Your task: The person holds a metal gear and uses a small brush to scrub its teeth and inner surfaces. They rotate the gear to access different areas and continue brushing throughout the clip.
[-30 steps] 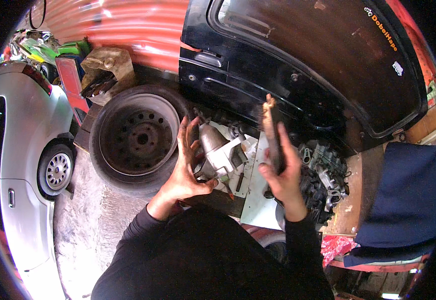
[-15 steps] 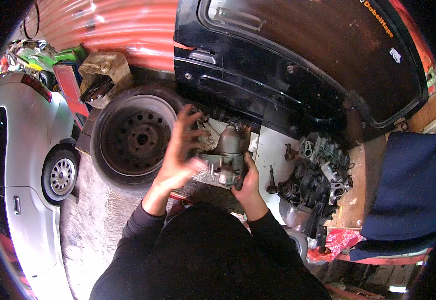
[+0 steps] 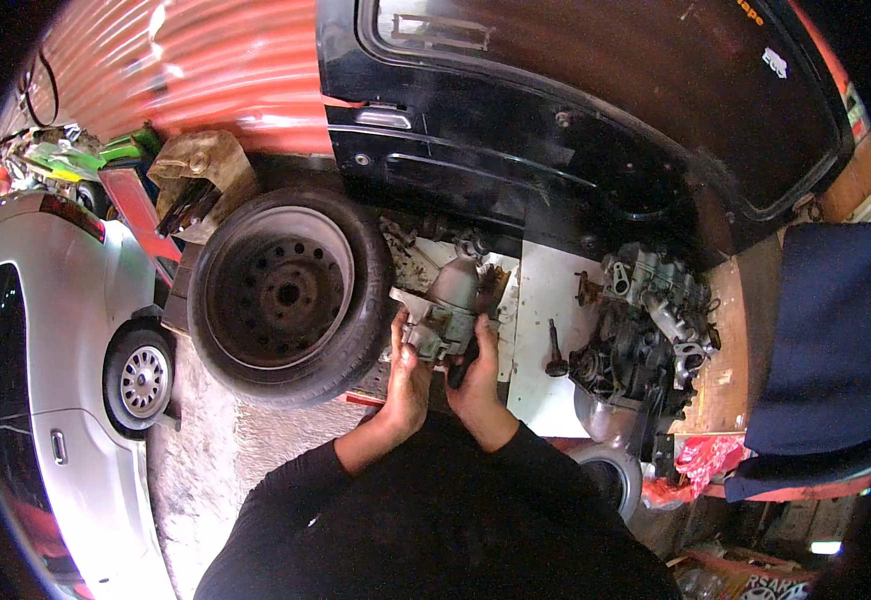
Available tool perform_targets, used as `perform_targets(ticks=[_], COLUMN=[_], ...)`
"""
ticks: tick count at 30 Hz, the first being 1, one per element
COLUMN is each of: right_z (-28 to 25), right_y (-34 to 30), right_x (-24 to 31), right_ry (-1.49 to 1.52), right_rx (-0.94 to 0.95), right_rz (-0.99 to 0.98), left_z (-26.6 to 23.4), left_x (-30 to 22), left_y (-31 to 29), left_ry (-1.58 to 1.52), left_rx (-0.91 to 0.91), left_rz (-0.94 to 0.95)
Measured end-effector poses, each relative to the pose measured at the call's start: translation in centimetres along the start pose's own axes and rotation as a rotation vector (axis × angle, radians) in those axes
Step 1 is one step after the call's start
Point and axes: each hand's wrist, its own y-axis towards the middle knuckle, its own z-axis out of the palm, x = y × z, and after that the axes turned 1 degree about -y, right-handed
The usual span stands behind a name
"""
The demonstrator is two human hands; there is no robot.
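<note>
Our left grip and right grip, both part-curled, clasp the domed metal housing from either side, its long axis pointing away.

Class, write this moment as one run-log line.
left hand: holding metal housing, left side; right hand: holding right side; wheel: left of housing; engine parts: right of housing

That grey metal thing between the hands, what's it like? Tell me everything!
The grey, domed metal part looks cast, with brownish stains. Its smooth, rounded end points forward, slightly right; the wider, lumpy end is nearer. The bare left hand holds its left side, the bare right hand touches its right. Its underside is hidden.
</note>
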Motion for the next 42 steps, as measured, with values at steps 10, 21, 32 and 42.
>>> perform_targets(ticks=[10,21,32,42], right_z=[-3.0,2.5,1.8,1.7], right_y=[1.1,-1.1,-0.3,-0.7], right_x=[0.1,11.3,9.6,10.0], right_ry=[-0.642,-1.661,-1.584,-1.450], right_rx=[0.256,0.658,0.612,0.655], right_rz=[-0.554,-0.899,-0.951,-0.968], left_z=[1.0,-2.8,-1.9,-2.3], left_x=[-3.3,-4.1,-4.8,-5.3], left_y=[0.7,1.8,1.7,2.5], left_ry=[-0.339,0.058,0.281,0.204], left_rx=[-0.097,-0.131,-0.083,-0.044], left_rz=[-0.122,-0.003,0.091,0.106])
